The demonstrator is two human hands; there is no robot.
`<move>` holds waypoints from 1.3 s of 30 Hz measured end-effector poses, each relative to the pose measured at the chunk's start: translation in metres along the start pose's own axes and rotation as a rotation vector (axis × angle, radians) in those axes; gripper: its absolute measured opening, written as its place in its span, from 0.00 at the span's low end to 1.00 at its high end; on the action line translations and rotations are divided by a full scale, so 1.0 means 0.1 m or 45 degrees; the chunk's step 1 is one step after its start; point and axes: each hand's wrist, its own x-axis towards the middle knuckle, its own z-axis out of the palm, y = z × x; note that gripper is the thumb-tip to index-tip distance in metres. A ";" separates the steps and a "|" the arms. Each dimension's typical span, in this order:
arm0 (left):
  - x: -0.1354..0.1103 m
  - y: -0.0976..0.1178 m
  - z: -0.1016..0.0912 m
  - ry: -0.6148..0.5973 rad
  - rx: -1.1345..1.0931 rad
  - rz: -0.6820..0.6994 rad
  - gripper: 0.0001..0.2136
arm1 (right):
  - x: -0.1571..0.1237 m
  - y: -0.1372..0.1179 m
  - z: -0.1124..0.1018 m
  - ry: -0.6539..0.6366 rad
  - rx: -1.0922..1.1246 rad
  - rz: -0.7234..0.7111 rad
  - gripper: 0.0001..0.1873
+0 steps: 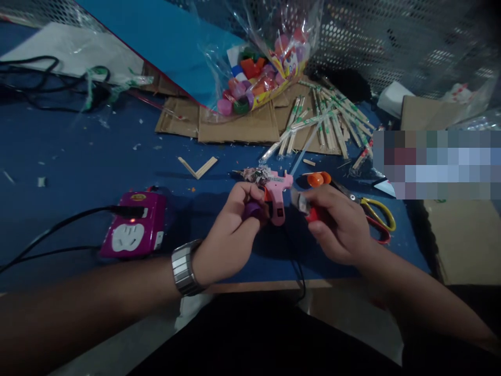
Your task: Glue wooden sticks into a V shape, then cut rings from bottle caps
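Over the blue tabletop, my left hand (237,227) pinches a small purple bottle cap (253,210) between thumb and fingers. My right hand (338,222) is closed around a red cutter knife (313,213); its greyish metal end points toward the left hand, apart from the cap. Between and just beyond both hands lies a pink glue gun (277,188), its nozzle end covered with shreds and a glue stick (309,146) out of its back. Fingers hide part of the cap and most of the knife's handle.
A purple power adapter (135,224) with cables sits left. Scissors (378,214) and an orange cap (318,179) lie right. Beyond are joined stick pieces (198,168), wrapped chopsticks (329,120), cardboard (235,122) and a clear bag of colourful caps (258,78).
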 end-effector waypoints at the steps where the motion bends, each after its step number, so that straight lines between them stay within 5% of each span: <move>1: 0.01 0.00 0.00 0.006 -0.028 0.011 0.09 | 0.01 0.00 0.00 -0.011 -0.020 -0.014 0.17; 4: 0.04 0.01 0.01 -0.037 -0.085 0.039 0.02 | 0.01 -0.01 0.02 -0.035 -0.102 -0.001 0.17; 12: 0.04 0.01 0.00 -0.118 -0.152 -0.081 0.14 | -0.03 -0.06 0.02 -0.174 -0.155 0.004 0.23; 19: 0.01 0.01 -0.03 0.030 0.082 0.105 0.12 | -0.05 -0.10 0.01 -0.293 -0.351 -0.089 0.21; 26: -0.01 0.00 -0.06 -0.031 0.155 0.211 0.06 | -0.04 -0.10 -0.03 -0.262 -0.361 -0.040 0.20; 36: -0.11 -0.06 -0.04 -0.186 0.012 0.181 0.15 | -0.04 -0.08 -0.04 -0.202 -0.298 0.043 0.19; 39: -0.13 -0.07 -0.03 -0.199 0.026 0.240 0.17 | -0.03 -0.09 -0.06 -0.219 -0.095 0.148 0.16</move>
